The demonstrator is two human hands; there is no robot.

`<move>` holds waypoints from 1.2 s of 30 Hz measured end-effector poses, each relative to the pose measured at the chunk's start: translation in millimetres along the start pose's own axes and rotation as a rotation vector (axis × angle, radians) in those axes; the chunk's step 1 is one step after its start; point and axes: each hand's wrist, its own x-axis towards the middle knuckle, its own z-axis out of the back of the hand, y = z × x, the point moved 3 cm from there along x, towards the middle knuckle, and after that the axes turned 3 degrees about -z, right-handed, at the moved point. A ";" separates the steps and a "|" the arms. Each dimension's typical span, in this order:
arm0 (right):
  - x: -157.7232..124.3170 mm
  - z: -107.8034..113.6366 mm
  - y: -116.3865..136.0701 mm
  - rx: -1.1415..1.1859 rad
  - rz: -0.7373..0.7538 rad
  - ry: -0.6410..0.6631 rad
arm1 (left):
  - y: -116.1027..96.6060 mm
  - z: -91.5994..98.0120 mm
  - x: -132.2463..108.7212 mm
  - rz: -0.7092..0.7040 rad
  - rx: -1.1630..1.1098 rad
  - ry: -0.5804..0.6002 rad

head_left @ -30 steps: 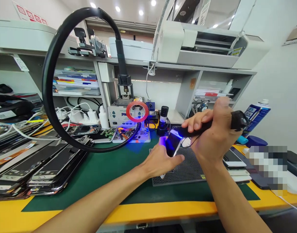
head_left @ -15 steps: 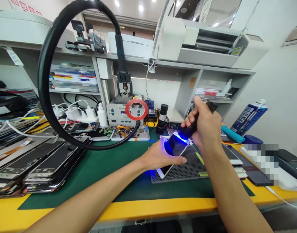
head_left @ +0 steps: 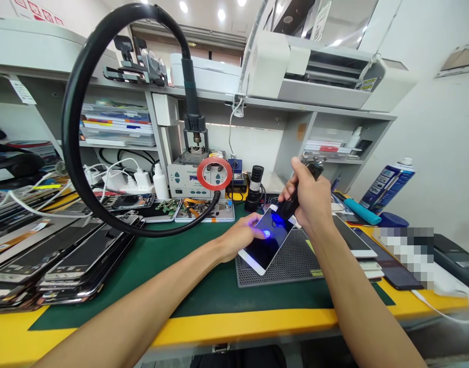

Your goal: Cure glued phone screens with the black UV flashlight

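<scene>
My left hand (head_left: pixel 241 236) grips a white-framed phone (head_left: pixel 259 255) by its left edge, thumb lying on the dark screen and the other fingers hidden beneath. The phone is tilted above a grey perforated mat (head_left: pixel 291 266). My right hand (head_left: pixel 313 197) is wrapped round a black flashlight (head_left: pixel 290 205), its head close over the phone's upper end. Blue-violet light from it falls on the screen and on my left thumb. Whether the flashlight touches the glass I cannot tell.
Stacked phone screens (head_left: pixel 81 255) lie on the left of the green mat (head_left: pixel 173 271). A hot-air station (head_left: pixel 184 179) with a looping black hose (head_left: pixel 68 128) and a red tape roll (head_left: pixel 214 173) stands behind. Right are a spray can (head_left: pixel 388 186), a turquoise object (head_left: pixel 361 211) and more phones (head_left: pixel 357 240).
The phone has turned so more of its screen shows, and my left thumb has moved from its near edge onto the glass. My right hand with the flashlight has shifted slightly left.
</scene>
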 end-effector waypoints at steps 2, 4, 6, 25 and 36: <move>5.0 1.3 -4.6 -0.001 -0.051 0.007 | -1.0 0.8 -0.2 0.009 -0.034 0.009; 8.9 2.3 -8.6 -0.001 -0.102 0.006 | -3.6 -0.1 -1.2 0.019 -0.062 0.024; 11.2 3.0 -11.3 -0.006 -0.137 0.001 | -6.7 -1.1 -2.1 0.012 -0.086 0.013; 2.2 -6.1 -11.2 -0.077 0.053 0.117 | -14.8 -15.3 -8.0 0.169 -0.322 0.017; -11.2 -14.9 -18.3 -0.056 0.092 0.277 | -11.8 -14.0 -5.2 0.151 -0.344 -0.023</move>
